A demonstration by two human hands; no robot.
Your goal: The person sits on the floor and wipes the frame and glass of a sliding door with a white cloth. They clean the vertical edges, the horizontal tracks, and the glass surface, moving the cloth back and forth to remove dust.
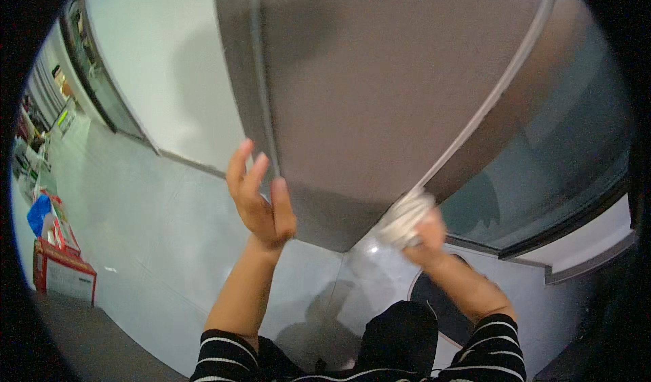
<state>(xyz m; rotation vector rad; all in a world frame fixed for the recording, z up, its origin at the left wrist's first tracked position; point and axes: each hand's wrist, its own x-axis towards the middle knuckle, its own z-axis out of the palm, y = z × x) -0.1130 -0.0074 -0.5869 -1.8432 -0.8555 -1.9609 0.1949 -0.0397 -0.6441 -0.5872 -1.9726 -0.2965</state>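
My left hand (pixel 261 206) is raised in front of the left grey trim strip (pixel 262 77), fingers apart and holding nothing. I cannot tell whether its fingertips touch the brown panel (pixel 386 90) behind. Lower on the right, my right hand (pixel 428 231) is closed round a crumpled white cloth (pixel 403 219). Both are smeared by motion. The cloth is at the lower end of the pale strip (pixel 488 107) along the panel's right side; contact is hard to make out.
To the right is a dark glass pane (pixel 542 178) in a frame. A dark mat (pixel 444 300) lies on the pale tiled floor (pixel 163 233) by my legs. Far left are a red and white box (pixel 66 273) and a blue bag (pixel 39 214). A white wall (pixel 159 50) adjoins the panel.
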